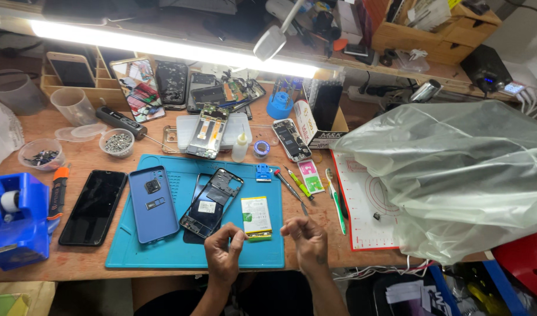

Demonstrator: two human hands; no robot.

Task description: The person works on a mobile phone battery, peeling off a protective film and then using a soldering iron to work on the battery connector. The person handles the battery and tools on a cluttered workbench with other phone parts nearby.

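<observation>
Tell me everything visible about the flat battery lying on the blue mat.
The battery is a thin, flat rectangular pack, mostly white on its face, with green markings and a yellow strip along its near edge. It lies flat on the blue mat, near the mat's right edge, just right of the open phone frame. The left hand hovers just below it, and nothing visibly touches it except the mat.

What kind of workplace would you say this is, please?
Most likely a phone repair bench: an opened phone frame and battery lie on a blue work mat, with screwdrivers beside them.
</observation>
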